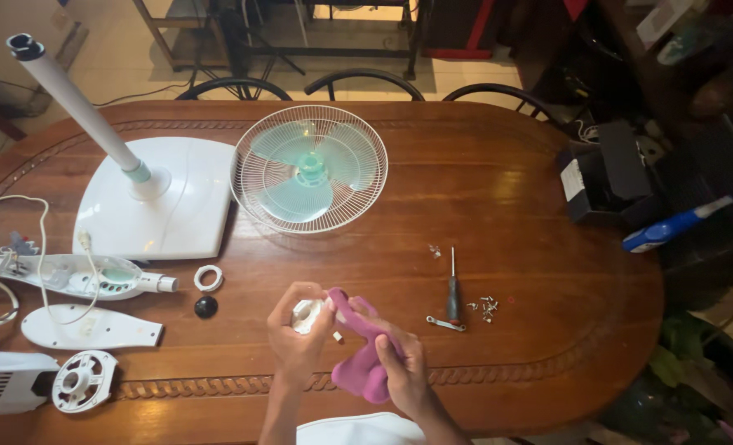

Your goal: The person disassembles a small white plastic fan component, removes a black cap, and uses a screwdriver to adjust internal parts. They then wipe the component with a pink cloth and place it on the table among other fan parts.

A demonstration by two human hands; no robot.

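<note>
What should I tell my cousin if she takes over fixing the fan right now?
Left hand: holds a small white part.
Right hand: holds a purple cloth against that part.
On the table: fan cage with blades, base with pole, control housing, white cover, motor piece, white ring, black knob, screwdriver, wrench, screws.
Done: fan lies in pieces.
Left: the part is still in the cloth; nothing is put back together.

A home dining room — carved oval wooden table (498,189), chairs (365,82) around it.
</note>
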